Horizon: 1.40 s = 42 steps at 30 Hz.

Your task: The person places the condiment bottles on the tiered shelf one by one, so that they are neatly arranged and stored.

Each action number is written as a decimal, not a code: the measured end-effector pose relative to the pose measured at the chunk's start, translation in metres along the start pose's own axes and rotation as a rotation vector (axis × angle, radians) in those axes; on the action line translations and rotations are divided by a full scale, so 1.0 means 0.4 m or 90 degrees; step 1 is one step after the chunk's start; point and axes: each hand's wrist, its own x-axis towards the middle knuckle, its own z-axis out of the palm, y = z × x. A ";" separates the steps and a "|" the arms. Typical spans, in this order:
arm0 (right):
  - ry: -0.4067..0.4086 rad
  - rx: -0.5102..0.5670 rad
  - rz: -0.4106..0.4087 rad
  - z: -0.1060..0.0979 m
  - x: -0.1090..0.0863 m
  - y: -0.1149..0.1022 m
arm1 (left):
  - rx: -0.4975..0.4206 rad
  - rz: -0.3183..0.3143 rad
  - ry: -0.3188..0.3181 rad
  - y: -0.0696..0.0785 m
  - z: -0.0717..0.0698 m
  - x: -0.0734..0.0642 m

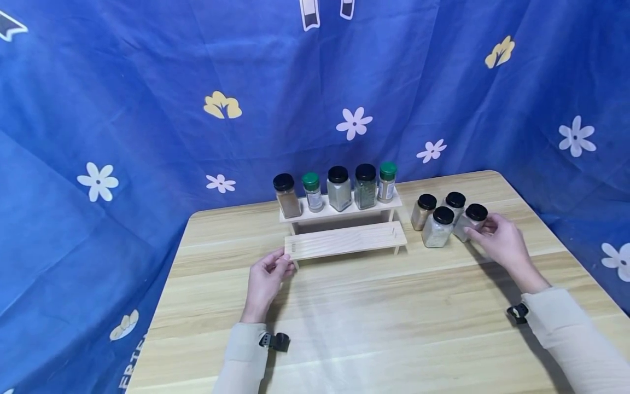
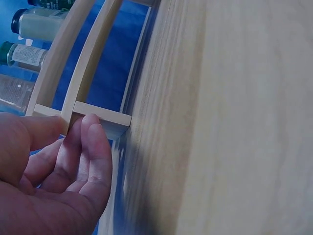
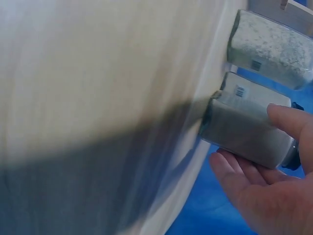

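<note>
With our left hand (image 1: 266,278), we are pinching the pale wooden two-tier rack (image 1: 344,242) at its front-left corner; towards the tabletop's (image 1: 374,328) back-right corner, our right hand (image 1: 503,243) is grasping a black-capped, square, see-through jar of greyish powder (image 3: 247,131).

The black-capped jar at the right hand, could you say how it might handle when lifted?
The black-capped jar probably won't roll easily, given its flat sides. Its straight, angular walls look rigid, so it should barely give under the right hand. Seemingly well filled, it may feel fairly heavy.
</note>
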 end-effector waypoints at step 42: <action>0.095 0.236 -0.118 -0.069 -0.024 -0.302 | -0.011 0.016 0.006 -0.004 0.002 0.002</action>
